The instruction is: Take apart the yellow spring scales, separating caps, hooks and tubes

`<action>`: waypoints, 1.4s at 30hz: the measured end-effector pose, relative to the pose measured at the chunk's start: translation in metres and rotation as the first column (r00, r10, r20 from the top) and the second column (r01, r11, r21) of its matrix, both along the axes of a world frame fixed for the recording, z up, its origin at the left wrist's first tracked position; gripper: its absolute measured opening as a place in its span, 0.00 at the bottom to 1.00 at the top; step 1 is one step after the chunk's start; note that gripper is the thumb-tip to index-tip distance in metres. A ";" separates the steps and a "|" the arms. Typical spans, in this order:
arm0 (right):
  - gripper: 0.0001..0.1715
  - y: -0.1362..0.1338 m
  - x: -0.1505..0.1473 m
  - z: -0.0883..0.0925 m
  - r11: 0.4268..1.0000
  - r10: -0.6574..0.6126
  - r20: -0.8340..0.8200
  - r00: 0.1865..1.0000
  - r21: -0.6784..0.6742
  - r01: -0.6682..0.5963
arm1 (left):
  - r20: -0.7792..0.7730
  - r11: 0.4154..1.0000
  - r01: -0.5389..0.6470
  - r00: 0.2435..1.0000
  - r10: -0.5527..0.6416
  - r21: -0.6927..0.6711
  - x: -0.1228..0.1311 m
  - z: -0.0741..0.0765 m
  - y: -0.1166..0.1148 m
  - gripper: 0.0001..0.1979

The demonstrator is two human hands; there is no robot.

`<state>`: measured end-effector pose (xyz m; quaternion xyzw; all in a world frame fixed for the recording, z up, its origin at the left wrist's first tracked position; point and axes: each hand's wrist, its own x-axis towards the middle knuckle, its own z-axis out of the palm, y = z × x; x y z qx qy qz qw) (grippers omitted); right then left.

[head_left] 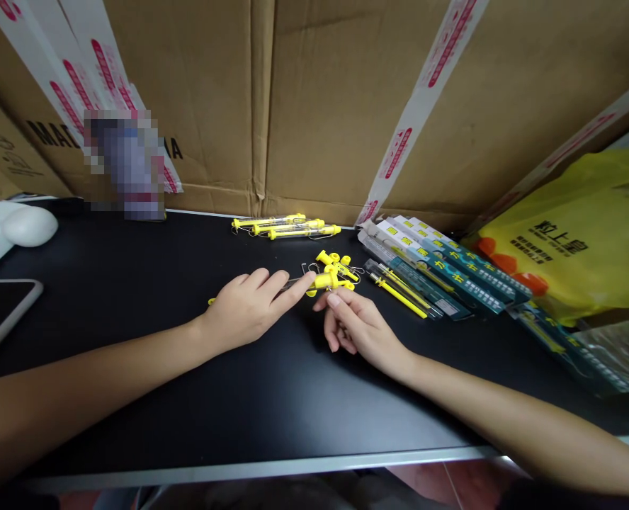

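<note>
Seemingly clear tube lies left-right, yellow cap rightward, both hands pinching.

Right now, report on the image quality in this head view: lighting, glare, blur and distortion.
Head view: dim, even light, no hard shadows; faint sheen on the black table near its front edge; wide-angle bending curves that edge and stretches both forearms; a pixelated patch masks something against the cardboard boxes; the left hand, right hand and yellow parts stay fairly sharp.
</note>
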<state>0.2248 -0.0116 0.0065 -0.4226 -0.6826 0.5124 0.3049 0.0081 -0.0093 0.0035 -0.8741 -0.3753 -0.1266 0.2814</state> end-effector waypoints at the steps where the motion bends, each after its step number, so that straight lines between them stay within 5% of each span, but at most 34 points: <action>1: 0.20 0.002 0.002 0.000 0.995 -0.013 0.067 0.998 0.095 0.007 | -0.005 1.000 -0.010 1.000 0.010 -0.006 0.000 0.000 0.000 0.26; 6: 0.16 0.015 0.016 -0.004 0.809 -0.239 0.483 0.843 0.579 -0.102 | -0.040 0.998 -0.058 0.998 0.056 -0.034 0.000 0.001 -0.001 0.27; 11: 0.18 0.014 0.020 -0.003 0.582 -0.465 0.679 0.568 0.718 -0.382 | -0.054 0.997 -0.069 0.996 0.067 -0.028 0.001 0.000 -0.003 0.26; 14: 0.21 0.006 0.015 0.000 0.472 -0.472 0.683 0.557 0.730 -0.495 | -0.064 0.999 -0.047 0.997 0.045 -0.026 0.002 0.000 -0.003 0.24; 19: 0.20 0.000 0.007 -0.003 0.321 -0.458 0.603 0.653 0.797 -0.511 | -0.074 0.999 0.003 0.997 -0.007 -0.050 0.003 0.002 -0.002 0.23; 24: 0.20 0.000 0.007 -0.008 0.288 -0.427 0.593 0.682 0.804 -0.519 | -0.084 0.999 0.021 0.996 -0.025 -0.043 0.002 0.001 -0.001 0.21; 36: 0.16 0.006 0.011 -0.014 0.376 -0.259 0.657 0.708 0.744 -0.553 | -0.082 0.990 -0.006 0.997 -0.006 -0.141 0.002 -0.003 -0.001 0.19; 42: 0.18 0.002 0.008 -0.011 0.347 -0.215 0.676 0.705 0.728 -0.592 | -0.081 0.983 -0.001 0.997 -0.014 -0.181 0.002 -0.004 -0.001 0.20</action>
